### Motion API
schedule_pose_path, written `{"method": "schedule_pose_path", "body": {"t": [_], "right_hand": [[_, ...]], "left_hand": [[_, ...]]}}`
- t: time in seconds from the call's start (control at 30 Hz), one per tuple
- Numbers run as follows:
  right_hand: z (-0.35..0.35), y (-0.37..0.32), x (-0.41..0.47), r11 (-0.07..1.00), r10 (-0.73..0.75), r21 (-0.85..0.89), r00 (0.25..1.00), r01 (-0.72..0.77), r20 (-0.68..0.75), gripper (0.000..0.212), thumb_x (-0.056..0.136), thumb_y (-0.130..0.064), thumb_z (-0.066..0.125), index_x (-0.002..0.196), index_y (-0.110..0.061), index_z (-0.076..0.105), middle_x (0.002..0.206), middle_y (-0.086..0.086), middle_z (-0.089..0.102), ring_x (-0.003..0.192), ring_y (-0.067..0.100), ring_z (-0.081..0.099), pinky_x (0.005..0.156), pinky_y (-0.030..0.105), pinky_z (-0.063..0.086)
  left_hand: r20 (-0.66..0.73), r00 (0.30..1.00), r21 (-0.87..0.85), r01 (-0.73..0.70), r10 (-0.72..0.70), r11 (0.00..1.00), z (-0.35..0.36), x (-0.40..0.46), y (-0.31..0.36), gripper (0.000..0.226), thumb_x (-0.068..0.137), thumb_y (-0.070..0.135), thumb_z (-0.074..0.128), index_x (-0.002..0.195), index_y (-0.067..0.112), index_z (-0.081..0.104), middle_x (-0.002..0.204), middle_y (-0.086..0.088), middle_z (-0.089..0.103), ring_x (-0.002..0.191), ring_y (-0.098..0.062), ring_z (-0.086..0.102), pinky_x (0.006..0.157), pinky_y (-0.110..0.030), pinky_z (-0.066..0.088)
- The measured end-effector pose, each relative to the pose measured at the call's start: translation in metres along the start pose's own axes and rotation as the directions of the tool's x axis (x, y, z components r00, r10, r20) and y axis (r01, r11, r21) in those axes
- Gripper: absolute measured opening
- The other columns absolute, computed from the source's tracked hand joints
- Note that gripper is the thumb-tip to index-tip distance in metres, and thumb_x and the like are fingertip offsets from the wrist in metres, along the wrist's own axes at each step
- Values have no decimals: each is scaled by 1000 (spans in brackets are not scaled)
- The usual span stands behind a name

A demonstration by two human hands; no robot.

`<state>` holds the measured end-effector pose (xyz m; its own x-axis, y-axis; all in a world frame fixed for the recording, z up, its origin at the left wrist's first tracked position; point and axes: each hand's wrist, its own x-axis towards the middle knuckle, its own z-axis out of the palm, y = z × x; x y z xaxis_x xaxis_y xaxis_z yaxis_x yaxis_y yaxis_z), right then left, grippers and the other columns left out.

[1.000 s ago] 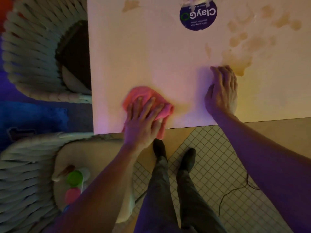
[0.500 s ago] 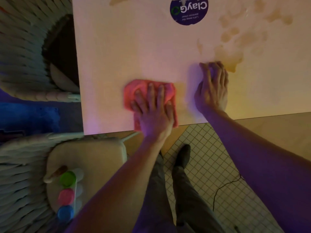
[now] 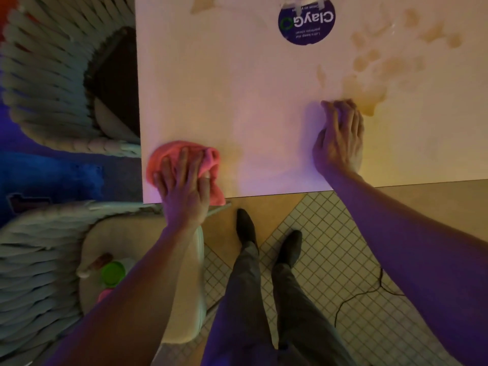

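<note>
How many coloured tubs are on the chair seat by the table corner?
2: a green-lidded tub on the chair seat at lower left, and a pink-lidded tub just below it, cut off by the left forearm. More may hide behind that arm.

The left grip [image 3: 184, 191], low and left of the frame's centre, is a bare hand with long fingers. The right grip [image 3: 338, 143], right of centre, is also bare, and tendon ridges show across its back. The left forearm [image 3: 148, 281] is uncovered all the way to the bottom left edge. The right forearm [image 3: 409, 247] is likewise uncovered to the right edge. At bottom centre are dark grey trousers [image 3: 245, 299], slim in cut, with long lengthwise folds down each leg and hems falling onto the feet. The left foot [image 3: 245, 225] and right foot [image 3: 290, 247] wear near-black, narrow footwear with tapered toes. The light is too dim to tell its material.
</note>
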<state>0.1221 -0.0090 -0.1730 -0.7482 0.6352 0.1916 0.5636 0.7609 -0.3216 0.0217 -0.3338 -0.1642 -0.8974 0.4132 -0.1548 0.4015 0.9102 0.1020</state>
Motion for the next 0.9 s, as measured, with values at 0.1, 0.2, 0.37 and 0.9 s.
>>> {"method": "schedule_pose_path", "body": {"t": [0.1, 0.2, 0.37, 0.9], "right_hand": [[-1, -1, -2, 1000, -1, -23, 1000, 2, 16, 57, 87, -12, 39, 144, -17, 41, 142, 14, 44, 141, 34, 32, 119, 45, 22], [-1, -3, 0, 999, -2, -49, 1000, 3, 17, 57, 86, -11, 39, 142, -16, 43, 140, 16, 45, 139, 36, 34, 118, 46, 24], [-5, -13, 14, 997, -37, -63, 999, 38, 19, 55, 84, -10, 42, 138, -17, 45, 134, 14, 48, 133, 37, 38, 115, 49, 26], [57, -92, 185, 990, -132, 48, 990, 134, -39, 40, 92, -21, 47, 131, -15, 54, 130, 14, 50, 127, 37, 45, 109, 49, 34]], "left_hand": [[-10, 994, -36, 108, -108, 994, -1, 3, 6, 57, 101, 53, 23, 156, 36, 23, 166, 4, 19, 151, -40, 15, 119, -64, 10], [-6, 990, -42, 138, -138, 990, -1, 8, 9, 59, 100, 54, 22, 156, 37, 21, 166, 4, 18, 150, -40, 15, 118, -64, 10], [-3, 987, -29, 160, -161, 987, -3, 17, 7, 60, 99, 55, 21, 156, 36, 22, 165, 1, 20, 147, -44, 18, 116, -67, 11], [-151, 978, -4, 146, -145, 989, -24, 221, 1, 56, 98, 51, 33, 150, 30, 38, 160, -7, 32, 143, -51, 26, 110, -71, 21]]}}
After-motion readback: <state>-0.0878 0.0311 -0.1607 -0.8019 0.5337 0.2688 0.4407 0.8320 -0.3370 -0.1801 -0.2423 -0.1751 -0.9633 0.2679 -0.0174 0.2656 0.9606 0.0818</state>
